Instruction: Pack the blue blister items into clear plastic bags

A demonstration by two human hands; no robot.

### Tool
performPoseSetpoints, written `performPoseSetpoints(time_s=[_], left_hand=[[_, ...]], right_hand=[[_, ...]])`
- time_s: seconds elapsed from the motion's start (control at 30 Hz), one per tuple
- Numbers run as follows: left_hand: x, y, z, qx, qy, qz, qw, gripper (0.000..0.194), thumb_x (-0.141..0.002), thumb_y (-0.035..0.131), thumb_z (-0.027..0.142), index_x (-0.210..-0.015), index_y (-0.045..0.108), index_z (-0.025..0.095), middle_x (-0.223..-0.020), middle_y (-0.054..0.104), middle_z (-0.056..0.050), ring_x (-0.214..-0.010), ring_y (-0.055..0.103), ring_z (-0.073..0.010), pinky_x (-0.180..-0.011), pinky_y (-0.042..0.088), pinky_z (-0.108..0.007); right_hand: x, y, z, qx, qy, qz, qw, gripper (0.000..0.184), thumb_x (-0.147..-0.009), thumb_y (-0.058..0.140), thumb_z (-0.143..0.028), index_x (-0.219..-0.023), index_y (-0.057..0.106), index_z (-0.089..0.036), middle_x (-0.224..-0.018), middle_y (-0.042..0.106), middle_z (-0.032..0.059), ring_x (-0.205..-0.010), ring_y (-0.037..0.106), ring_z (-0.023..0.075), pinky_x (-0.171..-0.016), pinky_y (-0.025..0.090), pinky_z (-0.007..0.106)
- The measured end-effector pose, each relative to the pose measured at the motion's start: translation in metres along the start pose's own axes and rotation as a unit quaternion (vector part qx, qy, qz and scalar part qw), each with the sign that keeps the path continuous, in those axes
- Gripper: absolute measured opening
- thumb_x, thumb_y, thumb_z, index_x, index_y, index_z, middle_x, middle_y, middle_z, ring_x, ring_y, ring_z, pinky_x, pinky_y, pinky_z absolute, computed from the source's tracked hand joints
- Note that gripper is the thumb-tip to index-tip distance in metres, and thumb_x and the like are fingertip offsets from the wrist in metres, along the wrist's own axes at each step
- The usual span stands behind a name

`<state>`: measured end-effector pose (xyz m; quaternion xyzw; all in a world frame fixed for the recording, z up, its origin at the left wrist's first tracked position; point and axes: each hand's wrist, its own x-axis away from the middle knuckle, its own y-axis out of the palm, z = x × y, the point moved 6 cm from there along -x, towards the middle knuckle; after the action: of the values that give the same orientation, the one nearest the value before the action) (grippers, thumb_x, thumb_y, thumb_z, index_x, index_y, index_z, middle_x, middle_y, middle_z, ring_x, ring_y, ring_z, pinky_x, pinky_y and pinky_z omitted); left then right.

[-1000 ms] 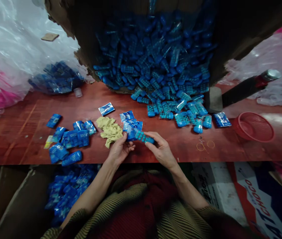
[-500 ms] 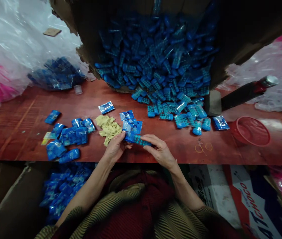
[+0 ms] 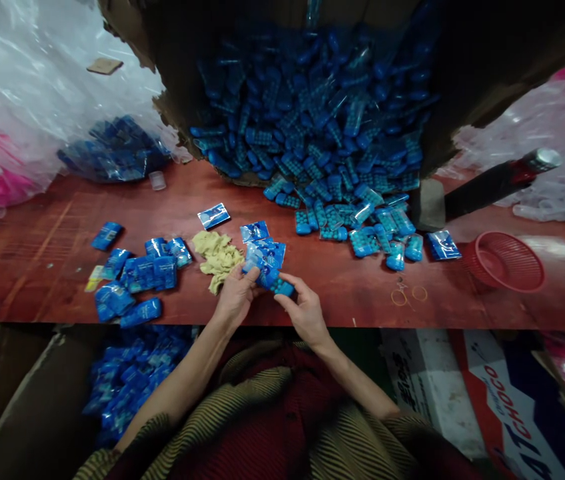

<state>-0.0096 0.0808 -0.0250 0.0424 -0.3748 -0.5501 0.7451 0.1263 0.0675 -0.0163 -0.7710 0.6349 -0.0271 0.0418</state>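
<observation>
My left hand [image 3: 235, 298] and my right hand [image 3: 304, 309] meet at the front edge of the red table [image 3: 322, 293]. Between them is a small blue studded piece [image 3: 278, 285] going into a clear blue packet [image 3: 262, 269]. My left hand pinches the packet; my right hand pinches the blue piece at its right end. Just beyond lie more flat packets [image 3: 264, 248]. A crumpled beige cloth [image 3: 217, 252] lies just left of my left hand.
A torn cardboard box [image 3: 312, 113] spills many blue pieces onto the table. Filled packets [image 3: 137, 277] lie at the left, more in a box [image 3: 127, 380] below. A red basket [image 3: 505, 260] and a hammer [image 3: 482, 183] sit at right. Plastic bags flank both sides.
The blue piece has slid leftward further into the packet. My right hand has moved left with it, closer to my left hand.
</observation>
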Motion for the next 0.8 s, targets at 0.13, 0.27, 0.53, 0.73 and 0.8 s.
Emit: performPoseSetpoints(time_s=[0.13,0.27,0.53,0.73,0.8], left_hand=[[0.002,0.004,-0.006,0.035,-0.051,0.007,0.998,0.025,-0.063,0.076,0.021,-0.080,0.059,0.014,-0.067,0.065,0.000,-0.056,0.060,-0.0106,-0.053,0.050,-0.020],[0.000,0.000,-0.010,0.032,-0.106,-0.024,0.994,0.013,-0.072,0.069,0.016,-0.082,0.062,0.011,-0.070,0.067,-0.004,-0.058,0.061,-0.0116,-0.052,0.050,-0.021],[-0.002,0.003,-0.007,0.069,-0.118,-0.129,0.982,0.021,-0.071,0.067,0.012,-0.092,0.064,0.012,-0.083,0.069,-0.007,-0.084,0.066,-0.0195,-0.076,0.052,-0.029],[0.003,0.004,-0.011,0.070,-0.152,-0.139,0.976,0.023,-0.072,0.063,0.010,-0.095,0.062,0.015,-0.084,0.070,-0.007,-0.092,0.066,-0.0225,-0.082,0.051,-0.034],[0.004,0.003,-0.013,0.070,-0.158,-0.138,0.975,0.024,-0.073,0.061,0.008,-0.096,0.061,0.015,-0.085,0.070,-0.008,-0.091,0.066,-0.0227,-0.081,0.051,-0.035]], right_hand=[[0.005,0.007,-0.012,0.117,-0.092,-0.011,0.989,0.040,-0.086,0.053,-0.024,-0.126,0.054,-0.026,-0.124,0.056,0.0078,-0.118,0.051,0.0219,-0.103,0.041,0.039],[0.001,0.008,-0.014,0.041,-0.065,-0.075,0.994,0.039,-0.087,0.050,-0.023,-0.126,0.054,-0.027,-0.125,0.056,0.0066,-0.114,0.053,0.0202,-0.098,0.044,0.037],[-0.012,0.003,0.004,-0.155,0.051,-0.098,0.982,0.061,-0.070,0.068,-0.026,-0.127,0.049,-0.031,-0.110,0.056,0.0017,-0.066,0.048,0.0079,-0.062,0.048,0.022],[-0.014,-0.002,-0.002,-0.111,0.023,-0.131,0.985,0.078,-0.066,0.073,-0.029,-0.136,0.039,-0.035,-0.122,0.047,0.0042,-0.086,0.054,0.0139,-0.077,0.050,0.029],[-0.014,-0.001,-0.009,-0.126,0.000,-0.154,0.980,0.075,-0.069,0.072,-0.030,-0.135,0.039,-0.036,-0.127,0.044,0.0040,-0.101,0.053,0.0174,-0.085,0.048,0.031]])
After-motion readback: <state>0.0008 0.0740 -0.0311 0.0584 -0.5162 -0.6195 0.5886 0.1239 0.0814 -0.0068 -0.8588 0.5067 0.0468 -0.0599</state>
